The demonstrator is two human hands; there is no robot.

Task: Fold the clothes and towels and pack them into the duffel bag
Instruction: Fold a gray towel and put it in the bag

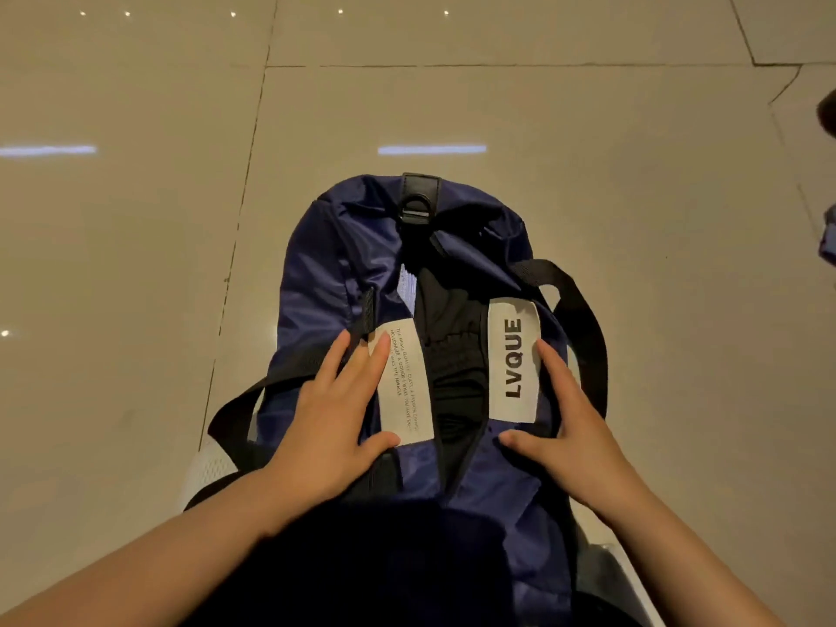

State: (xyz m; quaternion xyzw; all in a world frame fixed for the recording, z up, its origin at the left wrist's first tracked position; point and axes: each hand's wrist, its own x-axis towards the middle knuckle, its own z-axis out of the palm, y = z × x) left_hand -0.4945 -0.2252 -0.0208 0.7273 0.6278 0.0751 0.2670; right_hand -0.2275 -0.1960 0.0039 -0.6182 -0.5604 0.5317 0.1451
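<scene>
A navy blue duffel bag lies lengthwise on the floor in front of me, its top zipper gap open. Black clothing shows inside the gap, with a strip of white fabric at its far left edge. My left hand rests flat with straight fingers on the bag's left flap, touching a white label with small print. My right hand lies flat on the right flap beside a white label reading LVQUE. Neither hand grips anything.
The bag sits on a glossy beige tiled floor with reflected lights. Black carry straps loop out at the bag's left and right. White mesh material pokes out under the bag's near left. A dark object touches the right frame edge.
</scene>
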